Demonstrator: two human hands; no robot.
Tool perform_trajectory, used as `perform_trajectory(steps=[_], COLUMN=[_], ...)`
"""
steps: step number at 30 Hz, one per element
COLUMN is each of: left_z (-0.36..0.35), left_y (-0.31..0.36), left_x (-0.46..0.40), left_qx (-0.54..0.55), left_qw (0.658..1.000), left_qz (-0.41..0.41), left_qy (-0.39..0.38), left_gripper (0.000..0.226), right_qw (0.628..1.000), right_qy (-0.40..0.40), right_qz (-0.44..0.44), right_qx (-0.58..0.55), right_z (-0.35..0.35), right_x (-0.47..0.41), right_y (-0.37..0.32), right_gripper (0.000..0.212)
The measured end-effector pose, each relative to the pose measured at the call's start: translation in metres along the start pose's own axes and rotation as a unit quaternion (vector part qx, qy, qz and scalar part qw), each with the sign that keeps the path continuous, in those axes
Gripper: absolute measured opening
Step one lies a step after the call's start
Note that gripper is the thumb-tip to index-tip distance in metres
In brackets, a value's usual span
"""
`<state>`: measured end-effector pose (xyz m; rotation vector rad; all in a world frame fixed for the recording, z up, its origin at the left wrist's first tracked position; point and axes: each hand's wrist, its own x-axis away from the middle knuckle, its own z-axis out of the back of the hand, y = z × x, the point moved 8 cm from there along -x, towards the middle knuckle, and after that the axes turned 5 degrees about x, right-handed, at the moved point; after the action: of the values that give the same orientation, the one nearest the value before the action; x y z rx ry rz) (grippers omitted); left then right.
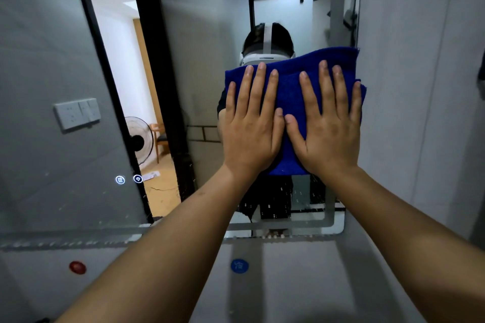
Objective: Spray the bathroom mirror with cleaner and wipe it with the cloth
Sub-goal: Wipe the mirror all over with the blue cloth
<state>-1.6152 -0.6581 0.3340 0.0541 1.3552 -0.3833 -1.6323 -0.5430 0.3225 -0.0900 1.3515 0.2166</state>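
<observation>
Folded blue terry cloth [291, 92] — pressed flat to the wall-mounted bathroom mirror [183, 86], right side, by left hand [249, 123] and right hand [328, 123], fingers straight. Droplets remain below — wiping apparently underway, unfinished.

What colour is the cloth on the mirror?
Solid deep blue cloth, seen in the head view.

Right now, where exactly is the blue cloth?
In the head view, the blue cloth lies flat against the mirror, right of centre, pressed by the left hand and right hand side by side.
</observation>
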Motion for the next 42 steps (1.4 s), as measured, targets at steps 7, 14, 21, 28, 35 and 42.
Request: perform_trajectory(steps=[7,14,21,28,35,42], left_z=[-0.008,-0.014,-0.015,-0.013,0.0,0.02], left_y=[0.008,0.01,0.01,0.001,-0.027,-0.074], left_x=[0.034,0.053,0.064,0.071,0.083,0.1], left_qx=[0.0,-0.004,-0.001,-0.003,-0.009,-0.011], left_qw=[1.0,1.0,1.0,1.0,0.999,0.999], left_qz=[-0.004,-0.008,-0.015,-0.026,-0.029,-0.028], left_qy=[0.005,-0.006,-0.005,-0.007,-0.019,-0.02], left_gripper=[0.055,0.055,0.055,0.055,0.055,0.055], right_qw=[1.0,1.0,1.0,1.0,1.0,1.0], right_qy=[0.009,0.006,0.001,0.008,0.01,0.013], right_qz=[0.003,-0.002,-0.007,-0.014,-0.017,-0.014], right_qx=[-0.001,-0.004,0.006,0.003,0.008,-0.002], right_z=[-0.008,-0.012,-0.016,-0.018,-0.022,-0.027], right_x=[0.036,0.056,0.068,0.073,0.075,0.074], right_y=[0.0,-0.003,-0.006,-0.017,-0.051,-0.105], right_gripper=[0.065,0.065,0.065,0.064,0.064,0.064])
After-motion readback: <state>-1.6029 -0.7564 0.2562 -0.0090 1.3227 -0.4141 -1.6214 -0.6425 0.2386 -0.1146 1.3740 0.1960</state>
